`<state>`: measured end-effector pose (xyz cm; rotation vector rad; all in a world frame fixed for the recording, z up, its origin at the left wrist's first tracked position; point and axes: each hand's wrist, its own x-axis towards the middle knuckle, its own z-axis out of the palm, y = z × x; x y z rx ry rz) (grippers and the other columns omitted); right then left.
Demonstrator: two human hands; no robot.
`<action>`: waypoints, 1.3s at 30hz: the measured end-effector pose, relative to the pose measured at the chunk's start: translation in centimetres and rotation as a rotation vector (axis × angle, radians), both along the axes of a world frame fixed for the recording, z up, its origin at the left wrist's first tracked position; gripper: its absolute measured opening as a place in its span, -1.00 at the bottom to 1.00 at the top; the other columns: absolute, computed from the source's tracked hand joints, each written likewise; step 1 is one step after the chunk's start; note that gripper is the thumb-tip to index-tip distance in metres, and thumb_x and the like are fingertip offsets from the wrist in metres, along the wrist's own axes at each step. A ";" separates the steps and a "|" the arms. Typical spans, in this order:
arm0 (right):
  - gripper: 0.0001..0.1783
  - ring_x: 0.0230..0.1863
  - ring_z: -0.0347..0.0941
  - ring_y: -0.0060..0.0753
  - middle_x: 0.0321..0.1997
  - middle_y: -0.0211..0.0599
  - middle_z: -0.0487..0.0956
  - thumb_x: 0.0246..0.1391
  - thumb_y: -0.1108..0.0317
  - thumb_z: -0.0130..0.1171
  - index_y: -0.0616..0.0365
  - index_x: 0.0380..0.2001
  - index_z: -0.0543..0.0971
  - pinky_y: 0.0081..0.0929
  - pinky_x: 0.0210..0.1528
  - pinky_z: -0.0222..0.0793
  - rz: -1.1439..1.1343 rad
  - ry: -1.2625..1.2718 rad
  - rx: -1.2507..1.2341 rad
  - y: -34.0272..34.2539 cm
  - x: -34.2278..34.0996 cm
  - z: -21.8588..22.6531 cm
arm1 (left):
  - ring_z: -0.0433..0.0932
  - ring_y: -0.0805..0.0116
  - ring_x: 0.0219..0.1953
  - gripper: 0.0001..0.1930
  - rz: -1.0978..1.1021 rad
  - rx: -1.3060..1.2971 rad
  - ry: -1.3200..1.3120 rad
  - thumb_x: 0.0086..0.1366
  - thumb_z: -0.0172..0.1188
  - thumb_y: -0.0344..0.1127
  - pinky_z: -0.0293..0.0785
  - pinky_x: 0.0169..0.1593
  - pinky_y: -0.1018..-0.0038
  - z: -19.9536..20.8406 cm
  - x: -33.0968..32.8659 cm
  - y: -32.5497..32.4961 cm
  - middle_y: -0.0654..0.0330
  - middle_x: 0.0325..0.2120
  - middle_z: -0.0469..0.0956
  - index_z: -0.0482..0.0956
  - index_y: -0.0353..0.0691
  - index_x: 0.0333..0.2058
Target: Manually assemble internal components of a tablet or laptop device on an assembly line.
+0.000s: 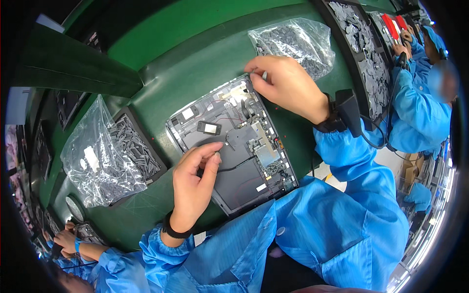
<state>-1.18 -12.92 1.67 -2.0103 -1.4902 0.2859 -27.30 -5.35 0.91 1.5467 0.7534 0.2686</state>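
An opened tablet housing (234,146) lies tilted on the green bench in front of me, its circuit board (266,155) and thin wires exposed. My left hand (195,177) is over its left part, thumb and forefinger pinched together. A tiny dark piece may be between them, too small to name. At the far right corner of the housing, my right hand (289,84) is closed in a pinch. A small pale grey bit shows by its fingers, but its kind is hidden. A small black module with a white label (209,128) sits inside the housing.
Left of the housing, a clear plastic bag (95,168) lies against a black tray (146,146) of small dark strips. Beyond my right hand is another bag of dark pieces (293,41). A long tray of grey parts (373,83) stands at right. Co-workers sit on both sides.
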 end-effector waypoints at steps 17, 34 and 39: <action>-0.87 -0.46 0.48 0.18 -0.47 0.01 0.50 -0.08 0.55 0.11 0.24 -0.40 0.41 -0.05 -0.42 0.42 -0.177 -0.026 0.084 0.6 -3.1 -2.1 | 0.49 0.56 -0.37 -0.71 0.019 -0.107 -0.005 0.32 0.14 -0.52 0.45 -0.27 0.63 0.4 0.0 0.4 0.21 -0.34 0.58 0.50 -0.40 0.02; -0.85 -0.32 0.53 -0.58 -0.32 -0.33 0.58 0.23 0.56 0.07 0.35 -0.17 0.56 -0.59 -0.28 0.49 0.092 1.269 0.313 -3.2 -9.1 1.8 | 0.62 0.39 -0.35 -0.57 0.102 -0.336 -0.407 0.33 0.13 -0.52 0.60 -0.29 0.50 3.6 2.7 -1.3 0.06 -0.38 0.63 0.26 -0.37 0.14; -0.86 -0.35 0.52 -0.61 -0.34 -0.32 0.59 0.21 0.51 0.13 0.32 -0.19 0.57 -0.61 -0.32 0.47 0.084 1.570 0.398 -3.5 -9.9 1.3 | 0.62 0.38 -0.32 -0.59 0.108 -0.265 -0.453 0.34 0.10 -0.53 0.60 -0.26 0.50 3.5 3.4 -2.1 0.07 -0.36 0.62 0.24 -0.35 0.13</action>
